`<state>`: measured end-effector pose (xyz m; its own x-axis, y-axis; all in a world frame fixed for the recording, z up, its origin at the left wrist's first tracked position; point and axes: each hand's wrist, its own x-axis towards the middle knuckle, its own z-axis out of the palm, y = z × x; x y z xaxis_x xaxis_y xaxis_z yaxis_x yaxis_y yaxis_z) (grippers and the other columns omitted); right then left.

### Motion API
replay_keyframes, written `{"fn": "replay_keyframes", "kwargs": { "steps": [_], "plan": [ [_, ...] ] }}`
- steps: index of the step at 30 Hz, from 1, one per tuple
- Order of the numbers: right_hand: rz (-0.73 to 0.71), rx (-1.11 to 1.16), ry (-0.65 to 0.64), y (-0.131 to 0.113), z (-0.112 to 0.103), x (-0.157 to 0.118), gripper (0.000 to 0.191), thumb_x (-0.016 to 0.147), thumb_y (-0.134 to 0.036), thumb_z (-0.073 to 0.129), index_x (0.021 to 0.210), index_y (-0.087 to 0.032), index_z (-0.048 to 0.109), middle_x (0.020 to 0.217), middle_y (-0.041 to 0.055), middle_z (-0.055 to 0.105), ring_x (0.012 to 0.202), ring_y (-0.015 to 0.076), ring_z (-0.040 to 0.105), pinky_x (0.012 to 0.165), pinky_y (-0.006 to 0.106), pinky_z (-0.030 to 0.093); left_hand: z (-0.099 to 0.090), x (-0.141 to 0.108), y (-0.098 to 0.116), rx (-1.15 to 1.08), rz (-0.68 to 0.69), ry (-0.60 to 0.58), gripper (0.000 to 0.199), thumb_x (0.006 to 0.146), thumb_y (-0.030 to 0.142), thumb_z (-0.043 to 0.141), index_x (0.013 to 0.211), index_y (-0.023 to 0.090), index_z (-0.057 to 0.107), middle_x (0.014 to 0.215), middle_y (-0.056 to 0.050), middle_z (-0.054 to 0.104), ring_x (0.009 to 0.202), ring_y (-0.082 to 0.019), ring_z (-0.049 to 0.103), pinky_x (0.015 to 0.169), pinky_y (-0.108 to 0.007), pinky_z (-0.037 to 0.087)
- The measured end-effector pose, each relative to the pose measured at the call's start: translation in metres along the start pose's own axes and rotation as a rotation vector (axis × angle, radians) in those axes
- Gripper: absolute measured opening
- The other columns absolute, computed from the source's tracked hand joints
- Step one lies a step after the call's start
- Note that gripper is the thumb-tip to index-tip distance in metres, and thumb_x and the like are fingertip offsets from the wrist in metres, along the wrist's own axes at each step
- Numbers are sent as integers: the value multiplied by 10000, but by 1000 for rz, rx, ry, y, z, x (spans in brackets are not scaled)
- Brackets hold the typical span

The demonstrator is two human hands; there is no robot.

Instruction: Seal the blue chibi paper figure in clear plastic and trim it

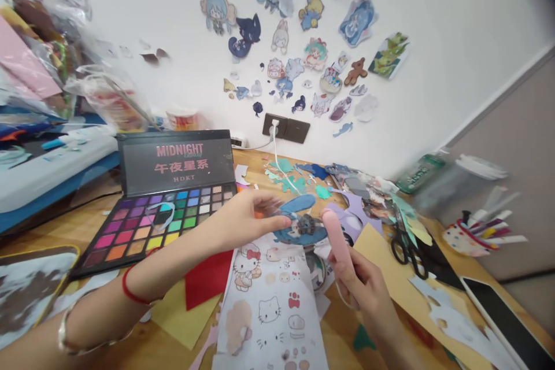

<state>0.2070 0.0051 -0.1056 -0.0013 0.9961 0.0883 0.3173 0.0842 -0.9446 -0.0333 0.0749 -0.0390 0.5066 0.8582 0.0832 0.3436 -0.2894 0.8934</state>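
My left hand [255,214] reaches in from the left, its thumb and fingers closed on the edge of a blue layered cut-out [299,235]. Small grey and white shapes show in the middle of that cut-out. My right hand [359,277] grips a long pink tool with a rounded end [337,240]; its kind I cannot make out. The tool's upper end is close to the right edge of the cut-out. Below both hands lies a white printed sheet [269,300] with cat faces, bows and small parts. Blur hides the left fingertips.
An open eyeshadow palette [173,162] stands at left. Black-handled scissors [407,248], yellow paper [385,277] and a phone [507,318] lie at right. Teal scraps [286,176] cover the back, and a white cable [277,156] hangs from the wall socket [286,129]. A spotted pen holder [463,237] leans far right.
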Motion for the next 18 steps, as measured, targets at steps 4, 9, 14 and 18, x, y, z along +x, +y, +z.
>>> {"fn": "replay_keyframes", "kwargs": {
  "steps": [4, 9, 14, 18],
  "plan": [
    [143, 204, -119, 2, 3, 0, 389, 799, -557, 551, 826, -168, 563, 529, -71, 330, 407, 49, 245, 390, 207, 140, -1, 5, -3, -236, -101, -56, 178, 761, 332, 641, 788, 155, 650, 791, -17, 695, 739, -160, 619, 691, -274, 456],
    [197, 356, -179, 3, 5, -2, 455, 791, -591, 541, 909, -154, 581, 545, -69, 361, 400, 39, 254, 384, 203, 151, -2, 5, -5, -320, -188, -90, 178, 721, 322, 673, 752, 147, 665, 755, -21, 697, 688, -153, 612, 664, -268, 442],
    [212, 550, -128, 2, -2, -1, 443, 801, -572, 528, 965, -164, 584, 613, -52, 394, 415, 39, 309, 377, 187, 192, -5, 3, -6, -269, -207, -18, 218, 724, 360, 669, 789, 152, 665, 728, -15, 672, 645, -139, 581, 607, -251, 406],
    [175, 493, -121, 1, -6, 1, 408, 807, -542, 539, 939, -159, 593, 595, -54, 396, 404, 40, 312, 376, 189, 196, -6, 3, -7, -251, -206, -40, 242, 727, 381, 663, 807, 153, 670, 771, -29, 683, 681, -152, 593, 635, -260, 417]
  ]
}}
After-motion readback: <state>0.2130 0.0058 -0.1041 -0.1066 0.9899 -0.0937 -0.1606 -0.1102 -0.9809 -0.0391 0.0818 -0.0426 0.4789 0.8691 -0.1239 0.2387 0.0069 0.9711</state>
